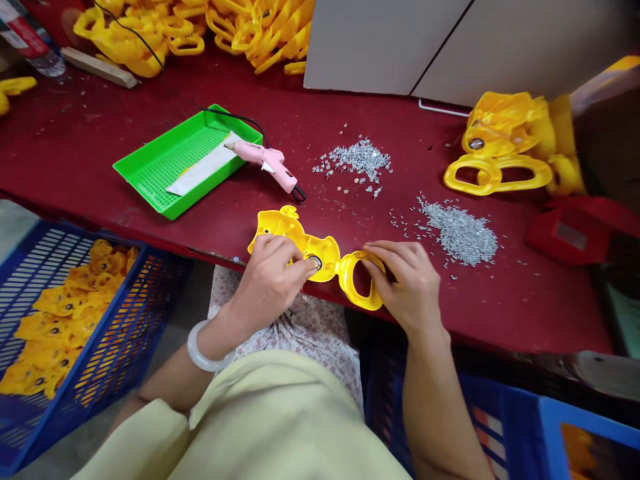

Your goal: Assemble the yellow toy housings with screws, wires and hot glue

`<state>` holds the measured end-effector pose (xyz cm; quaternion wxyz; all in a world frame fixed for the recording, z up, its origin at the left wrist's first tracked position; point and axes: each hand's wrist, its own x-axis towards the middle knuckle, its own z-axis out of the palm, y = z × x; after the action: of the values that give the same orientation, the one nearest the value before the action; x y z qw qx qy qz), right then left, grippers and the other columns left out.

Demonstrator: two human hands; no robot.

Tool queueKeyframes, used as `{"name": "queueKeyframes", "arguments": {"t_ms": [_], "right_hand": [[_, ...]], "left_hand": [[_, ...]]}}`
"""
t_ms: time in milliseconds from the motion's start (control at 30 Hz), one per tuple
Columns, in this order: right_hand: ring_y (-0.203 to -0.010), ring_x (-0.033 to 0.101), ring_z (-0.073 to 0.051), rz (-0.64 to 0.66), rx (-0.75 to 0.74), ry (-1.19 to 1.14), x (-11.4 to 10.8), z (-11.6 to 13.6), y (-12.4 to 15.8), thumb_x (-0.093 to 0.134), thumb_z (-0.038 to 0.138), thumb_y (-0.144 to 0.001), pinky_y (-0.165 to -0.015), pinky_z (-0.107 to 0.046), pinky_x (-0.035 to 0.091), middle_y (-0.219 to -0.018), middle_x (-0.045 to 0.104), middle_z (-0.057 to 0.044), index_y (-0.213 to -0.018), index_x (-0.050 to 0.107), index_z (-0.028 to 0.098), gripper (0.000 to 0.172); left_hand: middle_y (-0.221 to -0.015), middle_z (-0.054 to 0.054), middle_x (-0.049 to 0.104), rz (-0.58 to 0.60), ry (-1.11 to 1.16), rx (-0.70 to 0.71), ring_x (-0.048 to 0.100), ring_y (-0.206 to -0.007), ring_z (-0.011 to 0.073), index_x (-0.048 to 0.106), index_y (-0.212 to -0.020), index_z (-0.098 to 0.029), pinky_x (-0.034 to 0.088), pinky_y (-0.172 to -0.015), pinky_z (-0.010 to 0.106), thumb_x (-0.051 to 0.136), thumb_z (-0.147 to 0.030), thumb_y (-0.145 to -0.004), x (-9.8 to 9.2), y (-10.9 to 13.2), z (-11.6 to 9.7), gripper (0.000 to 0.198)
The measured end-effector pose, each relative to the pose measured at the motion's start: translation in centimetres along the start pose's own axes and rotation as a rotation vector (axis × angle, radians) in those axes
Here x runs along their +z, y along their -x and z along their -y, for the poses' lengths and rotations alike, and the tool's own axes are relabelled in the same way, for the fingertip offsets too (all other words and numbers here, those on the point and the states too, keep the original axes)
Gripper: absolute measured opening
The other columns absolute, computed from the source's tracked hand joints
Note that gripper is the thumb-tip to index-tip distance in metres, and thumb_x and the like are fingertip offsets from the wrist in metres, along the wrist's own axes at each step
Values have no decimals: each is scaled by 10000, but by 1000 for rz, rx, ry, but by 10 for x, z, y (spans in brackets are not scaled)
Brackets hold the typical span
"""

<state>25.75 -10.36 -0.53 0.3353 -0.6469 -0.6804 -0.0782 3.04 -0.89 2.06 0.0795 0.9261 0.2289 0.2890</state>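
Observation:
A yellow plastic shell half (pixel 327 248) lies hollow side up near the table's front edge. My left hand (pixel 275 275) is closed on it, with the thumb beside a small round dark piece with a metallic rim (pixel 315 263) set in the shell. At the shell's right end is a yellow plastic ring (pixel 349 288); I cannot tell whether the two are joined or only touching. The ring's right side is pinched between the thumb and fingers of my right hand (pixel 407 277). My left palm hides part of the shell.
Behind are a pink glue gun (pixel 270 162) leaning on a green tray (pixel 173 212), and piles of small metal pieces (pixel 363 160) and screws (pixel 460 233). Yellow parts (pixel 510 133) stand right, more (pixel 145 33) at the back. A blue crate (pixel 115 347) of yellow pieces sits lower left.

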Motion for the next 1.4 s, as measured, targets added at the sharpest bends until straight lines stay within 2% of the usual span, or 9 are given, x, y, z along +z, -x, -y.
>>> {"name": "queueKeyframes", "arguments": {"t_ms": [100,233,333,500,667,800,967,1133,1400], "right_hand": [[-930,623,-224,-40,-25,-45,-9,21,-8,625,180,-854,-831,-417,517,-1040,715,-63,-1081,644,252,239],[-905,604,-214,103,-141,-107,-3,47,-24,633,246,-861,-778,-393,495,-1007,729,-43,-1056,643,252,195],[-894,586,-213,181,-160,-68,10,53,-33,592,284,-894,-732,-378,444,-975,734,-34,-996,651,238,126],[-869,580,-199,231,-109,-97,22,49,-36,565,281,-913,-735,-358,413,-943,721,-42,-991,628,214,120],[-807,587,-198,194,1,-132,24,53,-31,589,277,-896,-729,-353,413,-877,696,-49,-961,587,205,97],[-810,571,-202,174,50,-136,26,59,-29,570,272,-900,-732,-365,391,-855,687,-39,-922,580,210,67],[-888,556,-218,152,95,-105,28,63,-28,549,256,-902,-761,-374,394,-930,667,-60,-986,585,210,102],[-894,535,-226,158,23,-25,29,63,-28,530,251,-911,-752,-371,380,-938,664,-70,-997,592,197,120],[-865,525,-205,133,-37,-4,23,58,-25,530,239,-924,-733,-350,355,-922,676,-67,-984,584,184,98]], "left_hand": [[-809,36,670,-109,98,-119,607,-808,163,656,-820,-161,428,-787,336,541,-191,-932,3,0,-4,164],[-774,14,716,-209,117,-234,660,-742,141,642,-813,-157,466,-789,307,554,-176,-926,7,-3,-8,144],[-778,15,736,-268,94,-297,677,-715,138,660,-832,-158,494,-762,286,575,-196,-920,10,-5,-10,129],[-788,15,744,-253,122,-398,691,-726,144,681,-860,-160,510,-705,259,590,-212,-914,10,-4,-10,118],[-764,3,738,-232,214,-531,696,-702,128,649,-880,-161,516,-676,232,564,-203,-925,11,-3,-10,105],[-783,0,739,-238,279,-584,701,-719,128,619,-913,-171,526,-685,228,545,-217,-938,11,-1,-11,91],[-816,12,733,-214,266,-572,704,-740,132,611,-910,-167,523,-681,224,557,-193,-920,9,-1,-10,61],[-816,0,725,-200,194,-485,679,-719,136,620,-872,-180,511,-679,250,598,-175,-889,7,-1,-10,28],[-884,18,718,-152,144,-318,663,-845,165,607,-886,-175,469,-838,341,561,-160,-915,4,3,-8,56]]}}
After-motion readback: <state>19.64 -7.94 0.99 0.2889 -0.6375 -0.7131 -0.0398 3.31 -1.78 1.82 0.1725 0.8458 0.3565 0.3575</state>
